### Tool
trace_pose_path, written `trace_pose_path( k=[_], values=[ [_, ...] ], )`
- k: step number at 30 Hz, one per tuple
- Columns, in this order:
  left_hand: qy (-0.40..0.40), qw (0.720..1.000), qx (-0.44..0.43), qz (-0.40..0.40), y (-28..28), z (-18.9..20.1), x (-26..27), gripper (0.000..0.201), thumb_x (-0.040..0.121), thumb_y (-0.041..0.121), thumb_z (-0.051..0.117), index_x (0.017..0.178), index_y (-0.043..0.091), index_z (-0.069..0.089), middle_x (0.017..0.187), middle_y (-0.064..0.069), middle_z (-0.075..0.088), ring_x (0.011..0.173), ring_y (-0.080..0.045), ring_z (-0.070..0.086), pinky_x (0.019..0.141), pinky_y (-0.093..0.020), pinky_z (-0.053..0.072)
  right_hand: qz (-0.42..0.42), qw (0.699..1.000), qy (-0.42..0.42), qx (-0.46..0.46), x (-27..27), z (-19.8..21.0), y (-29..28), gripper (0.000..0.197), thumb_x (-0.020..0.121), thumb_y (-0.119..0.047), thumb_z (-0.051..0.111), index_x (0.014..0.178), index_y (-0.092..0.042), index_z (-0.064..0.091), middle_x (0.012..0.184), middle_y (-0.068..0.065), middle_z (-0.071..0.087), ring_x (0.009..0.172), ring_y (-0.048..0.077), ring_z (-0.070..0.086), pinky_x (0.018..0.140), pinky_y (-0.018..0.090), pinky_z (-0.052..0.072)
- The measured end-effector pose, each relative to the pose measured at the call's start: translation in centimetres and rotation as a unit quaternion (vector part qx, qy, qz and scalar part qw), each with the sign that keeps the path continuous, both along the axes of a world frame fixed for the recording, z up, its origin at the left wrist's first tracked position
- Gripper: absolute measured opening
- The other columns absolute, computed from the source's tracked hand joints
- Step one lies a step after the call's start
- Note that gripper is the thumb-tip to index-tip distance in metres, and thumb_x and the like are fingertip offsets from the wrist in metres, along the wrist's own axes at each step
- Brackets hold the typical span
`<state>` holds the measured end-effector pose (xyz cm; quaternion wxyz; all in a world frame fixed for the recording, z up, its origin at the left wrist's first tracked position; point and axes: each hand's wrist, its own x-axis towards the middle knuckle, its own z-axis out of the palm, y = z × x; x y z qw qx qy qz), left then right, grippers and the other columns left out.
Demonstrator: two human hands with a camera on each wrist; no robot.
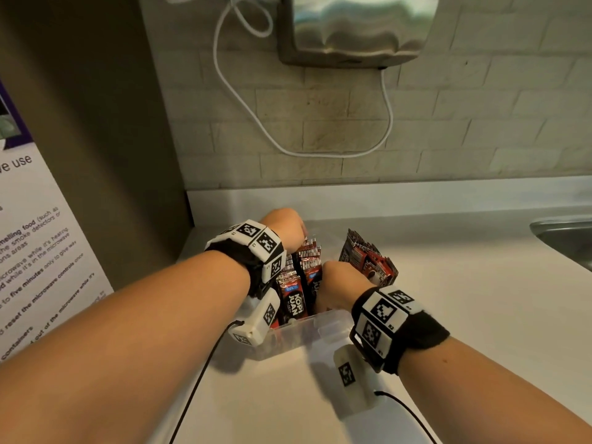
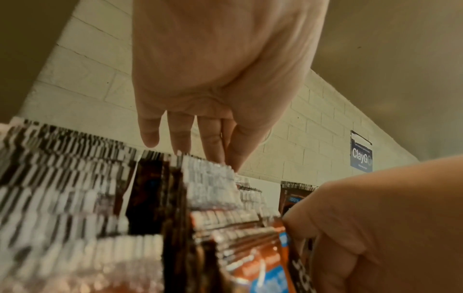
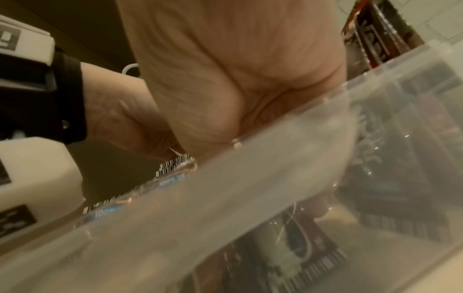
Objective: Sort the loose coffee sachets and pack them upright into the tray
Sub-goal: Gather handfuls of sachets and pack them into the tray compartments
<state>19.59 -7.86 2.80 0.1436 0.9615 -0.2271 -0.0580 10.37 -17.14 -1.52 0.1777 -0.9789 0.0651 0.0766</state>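
Observation:
A clear plastic tray (image 1: pixel 298 334) stands on the white counter (image 1: pixel 464 315). A row of red and black coffee sachets (image 1: pixel 296 302) stands upright in its left part. A second bunch of sachets (image 1: pixel 368 261) leans upright at the right. My left hand (image 1: pixel 296 233) is at the far end of the row; the left wrist view shows its fingers (image 2: pixel 180 138) straight, touching the sachet tops (image 2: pixel 100 198). My right hand (image 1: pixel 333 280) reaches down into the tray between the two bunches. Its fingers are hidden behind the tray wall (image 3: pixel 225 198).
A steel sink (image 1: pixel 563 238) lies at the counter's right edge. The tiled wall behind carries a metal dispenser (image 1: pixel 352 27) and a looping white cable (image 1: pixel 320 153). A brown panel with a printed notice (image 1: pixel 32 251) closes off the left side.

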Motion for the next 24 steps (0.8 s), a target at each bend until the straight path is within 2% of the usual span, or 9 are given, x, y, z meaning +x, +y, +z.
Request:
trace_pose_path(
  k=[5,9,12,13,16,19,22,24],
  values=[
    [0.011,1.0,-0.002,0.002,0.2,0.0,0.3,0.03,0.095,0.005,0.051,0.117,0.014,0.07,0.126,-0.001,0.065,0.117,-0.022,0.059,0.096,-0.03,0.046,-0.034,0.997,-0.06,0.043,0.7,-0.9,0.0,0.022,0.089,-0.012,0.055,0.109,-0.006,0.055,0.107,0.011,0.065,0.1,0.028,0.063,0.084,0.035,0.05],
    [0.035,0.998,-0.041,0.022,0.2,-0.2,0.6,0.03,0.092,0.025,0.054,0.107,0.008,0.073,0.112,-0.008,0.07,0.103,-0.025,0.063,0.085,-0.033,0.05,-0.071,0.991,-0.078,0.087,1.0,-1.9,0.0,0.033,0.087,-0.014,0.057,0.115,-0.003,0.042,0.11,0.014,0.062,0.1,0.03,0.062,0.082,0.037,0.05],
    [0.073,0.996,-0.056,0.022,0.3,0.0,0.5,0.031,0.083,0.033,0.062,0.102,0.011,0.072,0.097,-0.004,0.066,0.087,-0.021,0.06,0.075,-0.031,0.046,-0.078,0.989,-0.075,0.097,1.4,-2.4,-0.2,0.037,0.087,-0.014,0.058,0.116,-0.003,0.041,0.112,0.015,0.062,0.101,0.03,0.062,0.085,0.04,0.051],
    [0.083,0.995,-0.051,0.009,0.4,0.2,0.4,0.028,0.081,0.03,0.065,0.105,0.016,0.07,0.098,-0.001,0.063,0.087,-0.019,0.057,0.076,-0.029,0.045,-0.081,0.989,-0.073,0.095,1.4,-2.5,-0.2,0.037,0.086,-0.014,0.059,0.116,-0.003,0.041,0.112,0.014,0.062,0.102,0.03,0.062,0.086,0.04,0.051],
    [0.094,0.995,-0.022,-0.018,0.5,0.4,0.0,0.05,0.08,0.019,0.075,0.127,0.017,0.061,0.118,0.0,0.061,0.103,-0.019,0.058,0.082,-0.027,0.046,-0.084,0.989,-0.069,0.104,1.7,-2.7,-0.4,0.035,0.086,-0.014,0.06,0.115,-0.004,0.042,0.11,0.013,0.063,0.1,0.028,0.062,0.084,0.037,0.051],
    [0.097,0.995,-0.017,-0.023,0.3,0.2,0.1,0.062,0.076,0.012,0.079,0.133,0.016,0.056,0.128,-0.004,0.06,0.113,-0.023,0.058,0.082,-0.027,0.045,-0.097,0.986,-0.062,0.118,1.9,-2.6,-0.5,0.038,0.086,-0.014,0.061,0.116,-0.006,0.04,0.11,0.012,0.063,0.099,0.027,0.062,0.082,0.035,0.05],
    [0.09,0.996,-0.026,-0.017,0.2,0.0,0.2,0.054,0.081,0.005,0.073,0.131,0.016,0.058,0.129,-0.005,0.06,0.114,-0.023,0.057,0.082,-0.026,0.045,-0.125,0.98,-0.05,0.145,2.3,-2.5,-0.6,0.046,0.085,-0.012,0.064,0.12,-0.005,0.036,0.111,0.012,0.061,0.101,0.027,0.062,0.085,0.037,0.052],
    [0.071,0.997,-0.041,-0.013,0.2,0.0,0.3,0.046,0.086,0.004,0.065,0.13,0.015,0.06,0.129,-0.006,0.06,0.115,-0.022,0.057,0.084,-0.025,0.044,-0.136,0.979,-0.034,0.146,2.6,-2.5,-0.7,0.049,0.085,-0.01,0.063,0.123,-0.003,0.033,0.105,0.012,0.059,0.1,0.027,0.062,0.083,0.034,0.052]
  ],
)
